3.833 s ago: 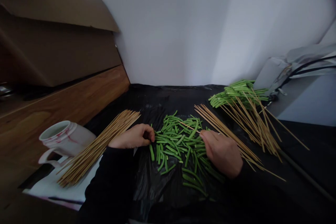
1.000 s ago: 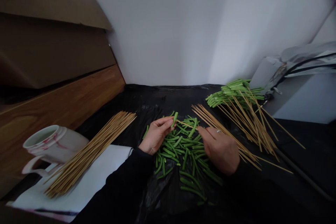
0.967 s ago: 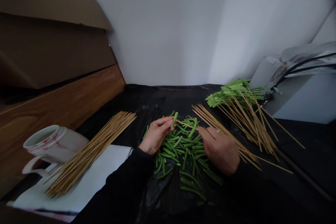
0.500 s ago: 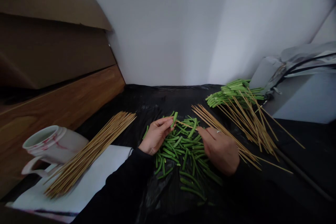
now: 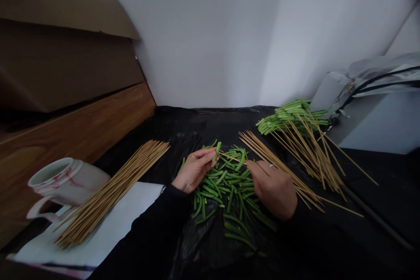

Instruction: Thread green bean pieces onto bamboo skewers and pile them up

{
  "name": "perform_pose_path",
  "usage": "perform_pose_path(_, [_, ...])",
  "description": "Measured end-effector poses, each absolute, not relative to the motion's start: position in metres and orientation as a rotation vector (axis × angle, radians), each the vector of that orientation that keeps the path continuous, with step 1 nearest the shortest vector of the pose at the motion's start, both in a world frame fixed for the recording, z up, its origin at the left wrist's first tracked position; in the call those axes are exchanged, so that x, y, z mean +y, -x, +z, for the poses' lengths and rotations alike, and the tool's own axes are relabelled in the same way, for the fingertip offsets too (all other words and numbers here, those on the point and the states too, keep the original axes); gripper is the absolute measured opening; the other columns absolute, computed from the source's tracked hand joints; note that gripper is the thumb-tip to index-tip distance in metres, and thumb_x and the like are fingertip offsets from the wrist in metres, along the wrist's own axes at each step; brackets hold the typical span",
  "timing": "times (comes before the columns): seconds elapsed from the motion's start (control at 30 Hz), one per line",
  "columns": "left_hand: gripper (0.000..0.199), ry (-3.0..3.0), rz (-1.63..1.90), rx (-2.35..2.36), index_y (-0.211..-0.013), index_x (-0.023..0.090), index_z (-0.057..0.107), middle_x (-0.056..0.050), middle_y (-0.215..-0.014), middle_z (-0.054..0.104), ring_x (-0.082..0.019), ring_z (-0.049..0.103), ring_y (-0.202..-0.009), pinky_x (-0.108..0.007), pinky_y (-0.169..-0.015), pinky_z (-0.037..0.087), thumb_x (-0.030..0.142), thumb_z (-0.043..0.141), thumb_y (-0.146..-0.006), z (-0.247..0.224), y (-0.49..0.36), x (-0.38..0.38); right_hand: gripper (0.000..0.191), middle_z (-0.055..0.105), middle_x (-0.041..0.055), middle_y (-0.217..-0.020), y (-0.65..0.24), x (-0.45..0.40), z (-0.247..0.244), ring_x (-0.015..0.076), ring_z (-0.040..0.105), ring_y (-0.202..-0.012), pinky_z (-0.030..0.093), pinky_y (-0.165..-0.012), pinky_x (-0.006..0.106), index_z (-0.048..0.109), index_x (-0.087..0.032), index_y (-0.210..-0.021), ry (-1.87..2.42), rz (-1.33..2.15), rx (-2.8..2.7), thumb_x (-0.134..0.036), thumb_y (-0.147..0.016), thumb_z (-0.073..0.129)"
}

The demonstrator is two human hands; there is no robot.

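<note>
Between thumb and fingers, my left hand point(image 5: 196, 167) pinches a short piece of green bean point(image 5: 218, 150), held roughly upright. My right hand point(image 5: 273, 186), with a ring on one finger, is closed on a thin bamboo skewer point(image 5: 231, 156). The skewer's tip points left and meets the bean piece; whether it has gone in, I cannot tell. Below both hands lies a loose pile of cut green beans point(image 5: 226, 182) on black plastic sheeting point(image 5: 203, 256). Beside my right hand a row of skewers point(image 5: 262, 148) lies slanted.
At left, a bundle of skewers point(image 5: 114, 190) rests on white paper point(image 5: 131, 210) by a tipped mug point(image 5: 74, 179). Back right, skewered beans point(image 5: 292, 113) are stacked with their sticks toward me. A cardboard box point(image 5: 65, 61) stands left; a pale wall point(image 5: 210, 35) closes the back.
Almost nothing differs. The whole view has shifted very slightly, and both hands keep the same hold on the bean piece and the skewer.
</note>
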State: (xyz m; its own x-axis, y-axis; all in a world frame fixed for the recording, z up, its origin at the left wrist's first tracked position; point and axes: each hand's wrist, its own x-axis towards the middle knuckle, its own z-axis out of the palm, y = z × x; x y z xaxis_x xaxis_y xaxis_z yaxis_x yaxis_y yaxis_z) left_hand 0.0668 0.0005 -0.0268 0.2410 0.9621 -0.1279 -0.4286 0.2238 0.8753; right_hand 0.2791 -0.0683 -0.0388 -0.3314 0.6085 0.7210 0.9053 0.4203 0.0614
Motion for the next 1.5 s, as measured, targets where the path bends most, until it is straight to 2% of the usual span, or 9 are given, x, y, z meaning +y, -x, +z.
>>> perform_pose_path(0.3, [0.024, -0.855, 1.105, 0.813, -0.085, 0.013, 0.075, -0.006, -0.085, 0.073, -0.011, 0.064, -0.077, -0.023, -0.076, 0.049, 0.020, 0.081, -0.063, -0.0252, -0.0668, -0.0016, 0.026, 0.058, 0.0021, -0.071, -0.2733, -0.0709, -0.0389, 0.0143, 0.052, -0.063, 0.034, -0.059, 0.028, 0.063, -0.016, -0.097, 1.298, -0.466, -2.077, -0.010, -0.088, 0.039])
perform_pose_path(0.5, [0.023, -0.855, 1.089, 0.810, -0.083, 0.013, 0.075, -0.005, -0.082, 0.073, -0.012, 0.065, -0.077, -0.025, -0.078, 0.049, 0.019, 0.082, -0.061, -0.0252, -0.0680, -0.0026, 0.024, 0.058, 0.0041, -0.073, -0.2744, -0.0705, -0.0374, 0.0158, 0.055, -0.073, 0.036, -0.065, 0.027, 0.062, -0.015, -0.093, 1.244, -0.407, -2.042, -0.009, -0.088, 0.039])
perform_pose_path(0.7, [0.022, -0.840, 1.080, 0.801, -0.083, 0.013, 0.075, -0.005, -0.082, 0.073, -0.012, 0.065, -0.078, -0.024, -0.079, 0.048, 0.018, 0.082, -0.062, -0.0243, -0.0682, -0.0033, 0.024, 0.059, 0.0023, -0.072, -0.2730, -0.0714, -0.0400, 0.0141, 0.055, -0.067, 0.035, -0.063, 0.027, 0.060, -0.017, -0.091, 1.306, -0.371, -2.084, -0.008, -0.088, 0.038])
perform_pose_path(0.93, [0.023, -0.862, 1.052, 0.808, -0.083, 0.013, 0.075, -0.005, -0.081, 0.073, -0.012, 0.065, -0.077, -0.024, -0.077, 0.048, 0.020, 0.082, -0.062, -0.0261, -0.0685, -0.0041, 0.022, 0.059, 0.0036, -0.074, -0.2735, -0.0703, -0.0421, 0.0154, 0.056, -0.073, 0.036, -0.066, 0.027, 0.060, -0.017, -0.087, 1.299, -0.330, -2.061, -0.009, -0.088, 0.039])
perform_pose_path(1.27, [0.022, -0.848, 1.040, 0.813, -0.081, 0.013, 0.075, -0.006, -0.080, 0.072, -0.013, 0.066, -0.076, -0.027, -0.080, 0.048, 0.018, 0.082, -0.061, -0.0256, -0.0696, -0.0051, 0.021, 0.058, 0.0014, -0.070, -0.2720, -0.0711, -0.0412, 0.0136, 0.054, -0.064, 0.033, -0.061, 0.028, 0.058, -0.018, -0.084, 1.297, -0.336, -2.079, -0.009, -0.088, 0.039])
perform_pose_path(1.5, [0.023, -0.863, 1.007, 0.813, -0.083, 0.013, 0.075, -0.005, -0.080, 0.072, -0.012, 0.066, -0.076, -0.025, -0.078, 0.049, 0.020, 0.082, -0.062, -0.0265, -0.0702, -0.0064, 0.021, 0.058, 0.0027, -0.072, -0.2711, -0.0715, -0.0409, 0.0147, 0.055, -0.071, 0.035, -0.066, 0.027, 0.057, -0.018, -0.081, 1.284, -0.284, -2.057, -0.010, -0.088, 0.039])
